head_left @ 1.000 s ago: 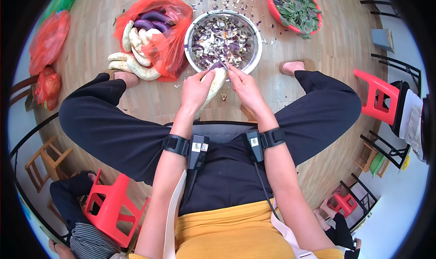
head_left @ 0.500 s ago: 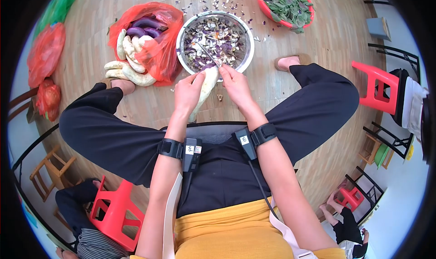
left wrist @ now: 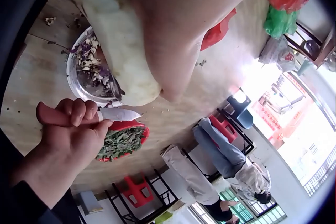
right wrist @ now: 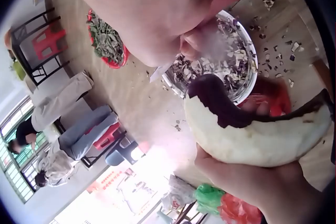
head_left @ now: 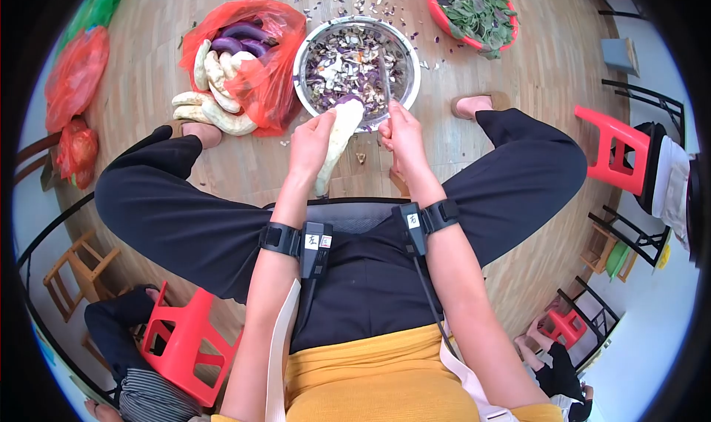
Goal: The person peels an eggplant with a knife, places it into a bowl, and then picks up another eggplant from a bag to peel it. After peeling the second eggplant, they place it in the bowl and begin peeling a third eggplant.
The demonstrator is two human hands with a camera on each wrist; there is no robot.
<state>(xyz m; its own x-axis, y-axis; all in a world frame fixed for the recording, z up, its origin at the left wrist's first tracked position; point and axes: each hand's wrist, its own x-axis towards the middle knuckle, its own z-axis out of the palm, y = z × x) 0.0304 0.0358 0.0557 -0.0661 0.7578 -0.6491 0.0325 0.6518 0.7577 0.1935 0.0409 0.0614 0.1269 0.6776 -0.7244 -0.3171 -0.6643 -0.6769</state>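
In my left hand (head_left: 309, 146) I grip a partly peeled eggplant (head_left: 342, 133), its top end at the near rim of a steel bowl (head_left: 415, 70). The right wrist view shows its pale flesh, with dark purple skin (right wrist: 215, 92) left along one side and at the tip. My right hand (head_left: 404, 135) grips a small knife (left wrist: 121, 114) by its reddish handle, fingers curled round it. The blade is off the eggplant, to its right, and overlaps the bowl in the head view. Chopped white and purple peelings (head_left: 348, 63) lie in the bowl.
Left of the bowl, a red plastic bag (head_left: 278, 74) holds purple eggplants (head_left: 248, 31) and peeled ones (head_left: 216, 74); more peeled ones lie beside it. A red basin of leafy greens (head_left: 474, 11) stands at the back right. Scraps litter the floor. Red stools (head_left: 615, 148) stand at the sides.
My right hand has drawn the knife away from the eggplant's tip to the right, blade now pointing forward. The left hand still holds the eggplant at the bowl's rim.
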